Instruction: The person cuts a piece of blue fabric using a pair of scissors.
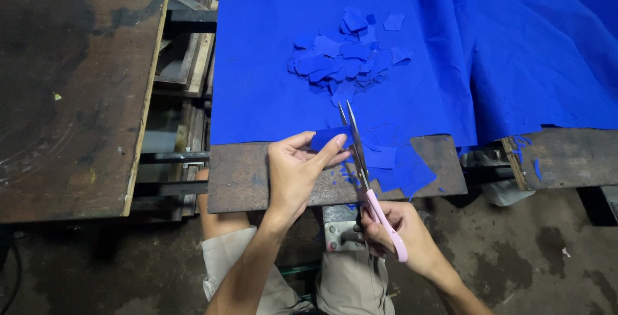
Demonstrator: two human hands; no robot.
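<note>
My left hand (293,168) pinches a small strip of blue cloth (327,138) between thumb and fingers at the front edge of a big blue cloth sheet (270,64). My right hand (402,234) grips pink-handled scissors (370,189), whose long metal blades are open around the strip's right end. A pile of cut blue cloth pieces (344,54) lies on the sheet farther back. More blue offcuts (393,160) lie just right of the blades.
The sheet covers a dark metal worktable (244,176). A second rusty table (71,90) stands at the left, with a gap of stacked metal parts (183,64) between. Another blue cloth (541,57) drapes at the right. Concrete floor (547,257) lies below.
</note>
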